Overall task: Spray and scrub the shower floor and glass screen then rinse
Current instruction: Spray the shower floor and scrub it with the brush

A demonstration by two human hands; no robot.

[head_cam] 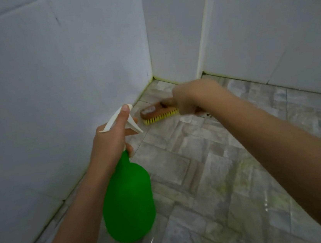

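Both tools gripped: left hand (pixel 110 137) held green plastic spray bottle (pixel 128 202), right hand (pixel 190 98) brown yellow-bristled brush (pixel 157 113); glossy floor tiles (pixel 207 178) could cause slips.

Green spray bottle (pixel 128 202) in left hand (pixel 110 141), scrub brush (pixel 158 112) in right hand (pixel 188 97).

Floor (pixel 232 173) free; walls (pixel 49 78) left, ahead
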